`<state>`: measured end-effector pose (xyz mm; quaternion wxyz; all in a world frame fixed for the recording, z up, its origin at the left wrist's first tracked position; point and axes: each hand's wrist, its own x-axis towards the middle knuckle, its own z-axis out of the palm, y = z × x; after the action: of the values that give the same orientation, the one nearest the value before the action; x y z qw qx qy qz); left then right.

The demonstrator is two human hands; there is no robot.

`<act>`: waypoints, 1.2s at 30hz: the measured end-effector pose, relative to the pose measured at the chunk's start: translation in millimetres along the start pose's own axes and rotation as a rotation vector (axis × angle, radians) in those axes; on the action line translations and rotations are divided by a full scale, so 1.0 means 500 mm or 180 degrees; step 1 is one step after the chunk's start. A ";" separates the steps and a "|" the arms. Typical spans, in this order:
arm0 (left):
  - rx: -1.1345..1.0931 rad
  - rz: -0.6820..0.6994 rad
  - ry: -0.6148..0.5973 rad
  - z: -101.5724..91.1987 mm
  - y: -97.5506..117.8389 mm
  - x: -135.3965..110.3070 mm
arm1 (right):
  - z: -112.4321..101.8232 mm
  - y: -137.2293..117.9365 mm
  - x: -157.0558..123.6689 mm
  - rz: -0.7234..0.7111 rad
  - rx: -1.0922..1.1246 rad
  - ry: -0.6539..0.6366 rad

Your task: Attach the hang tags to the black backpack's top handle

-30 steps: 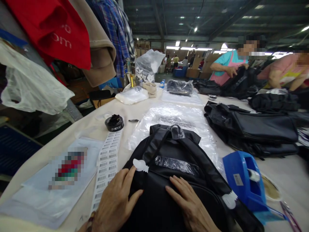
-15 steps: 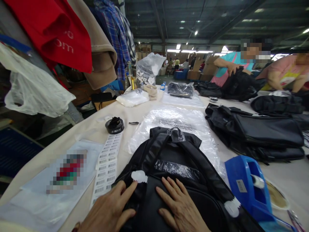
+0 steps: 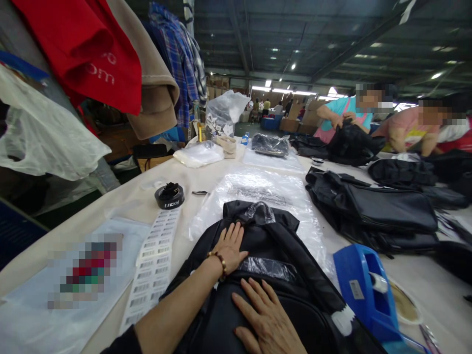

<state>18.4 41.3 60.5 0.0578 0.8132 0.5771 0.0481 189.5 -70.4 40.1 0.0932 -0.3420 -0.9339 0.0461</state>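
A black backpack [image 3: 313, 314] lies on the table in front of me, its shoulder straps facing up. My left hand [image 3: 229, 248] rests flat on the upper part of the left strap, fingers stretched toward the top handle [image 3: 260, 212]. Lower down, my right hand [image 3: 263, 314] lies spread on the back panel. Between the straps a band wrapped in clear plastic [image 3: 268, 268] crosses the panel. White paper [image 3: 343, 319] is wrapped round the right strap's lower end; my left forearm mostly hides a similar piece on the left.
Clear plastic bags [image 3: 254, 184] lie beyond the backpack. On the left are a barcode label strip [image 3: 149, 268] and a black tape roll [image 3: 169, 196]. A blue plastic holder [image 3: 363, 290] stands right, near more black bags [image 3: 391, 206]. Co-workers [image 3: 346, 110] handle bags at far right.
My left hand has moved up and forward from the left strap's white paper to the strap's upper part. My right hand stays spread on the back panel. The view has shifted slightly.
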 end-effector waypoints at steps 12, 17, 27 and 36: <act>0.0112 0.0006 0.0275 0.043 -0.008 -0.009 | -0.109 0.126 -0.133 0.1981 -0.0056 0.1514; 0.0149 0.0041 0.0338 0.045 -0.009 -0.005 | -0.108 0.214 -0.198 0.3423 0.2110 0.0741; 0.0267 0.0008 0.0287 0.058 -0.013 -0.001 | -0.248 0.206 -0.136 0.3480 0.3644 0.0330; 0.0227 -0.0071 0.0199 0.049 -0.009 0.002 | -0.092 0.093 -0.122 0.2795 0.1982 0.0393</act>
<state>18.0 42.9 35.5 0.0112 0.8063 0.5891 0.0523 274.0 -73.3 69.6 0.2167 -0.6585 -0.6381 0.3351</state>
